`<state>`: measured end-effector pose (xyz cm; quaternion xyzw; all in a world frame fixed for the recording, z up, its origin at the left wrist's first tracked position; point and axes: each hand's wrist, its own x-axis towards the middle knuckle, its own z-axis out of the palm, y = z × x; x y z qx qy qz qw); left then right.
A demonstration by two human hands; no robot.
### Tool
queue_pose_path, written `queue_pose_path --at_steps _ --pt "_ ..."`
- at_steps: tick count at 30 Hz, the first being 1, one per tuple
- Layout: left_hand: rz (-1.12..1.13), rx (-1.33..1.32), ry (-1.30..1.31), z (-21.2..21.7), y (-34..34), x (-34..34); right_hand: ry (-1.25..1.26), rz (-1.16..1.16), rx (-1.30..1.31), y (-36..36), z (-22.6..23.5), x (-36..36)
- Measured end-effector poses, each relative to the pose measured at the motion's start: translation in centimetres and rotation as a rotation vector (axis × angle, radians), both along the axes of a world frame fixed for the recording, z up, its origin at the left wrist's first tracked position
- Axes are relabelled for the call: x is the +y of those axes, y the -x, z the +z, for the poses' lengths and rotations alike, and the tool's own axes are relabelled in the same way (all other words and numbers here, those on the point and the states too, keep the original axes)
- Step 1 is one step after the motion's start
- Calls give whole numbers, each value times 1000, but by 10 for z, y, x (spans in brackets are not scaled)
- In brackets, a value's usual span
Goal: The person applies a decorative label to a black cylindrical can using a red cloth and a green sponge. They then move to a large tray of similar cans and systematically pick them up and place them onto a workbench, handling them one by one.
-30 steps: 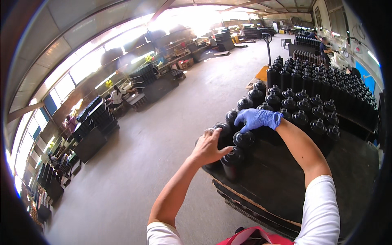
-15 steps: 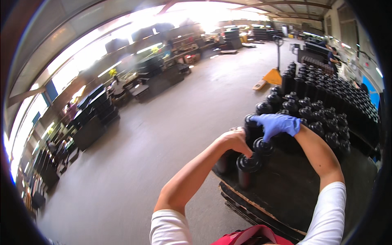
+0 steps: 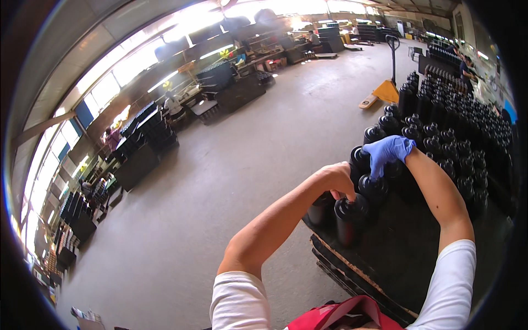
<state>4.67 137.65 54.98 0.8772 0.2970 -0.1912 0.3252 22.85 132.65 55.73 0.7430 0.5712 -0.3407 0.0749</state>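
Note:
Black bottle-shaped cylinders with stepped, narrower tops stand upright on a dark board in front of me. My left hand (image 3: 340,177) is bare and curled over the near cylinders, its thumb reaching down to the top of the nearest black cylinder (image 3: 350,217). Most of its fingers are hidden. In a blue glove, my right hand (image 3: 389,151) bends over the tops just beyond. One gloved digit comes down on a second black cylinder (image 3: 374,190), while the other fingers reach a third cylinder (image 3: 359,158) behind it.
Rows of similar black cylinders (image 3: 467,124) fill the right side. A yellow pallet jack (image 3: 386,92) stands beyond them. The stacked boards' edge (image 3: 352,269) lies near my body. Grey floor (image 3: 236,165) stretches left toward workbenches, dark crates (image 3: 137,165) and other people.
The whole scene has shifted to the right in the view. Both hands keep nearly the same place over the black cylinders.

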Motion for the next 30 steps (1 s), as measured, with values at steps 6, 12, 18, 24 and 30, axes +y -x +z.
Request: queue_pose_path --at_steps 6,12,18,24,30 --pt "-3 -184 -75 -3 27 -22 -293 -4 127 6 -16 -56" --pt "-150 -263 -264 1 29 -89 -458 -245 266 19 -8 -192" --pt "-522 -245 -159 28 15 -220 -436 -319 198 24 16 -390" --pt "-936 -96 120 37 -58 -440 -425 -672 14 54 19 -668" --pt "-1376 -125 302 44 -103 -664 -356 -1124 -205 147 39 -917"
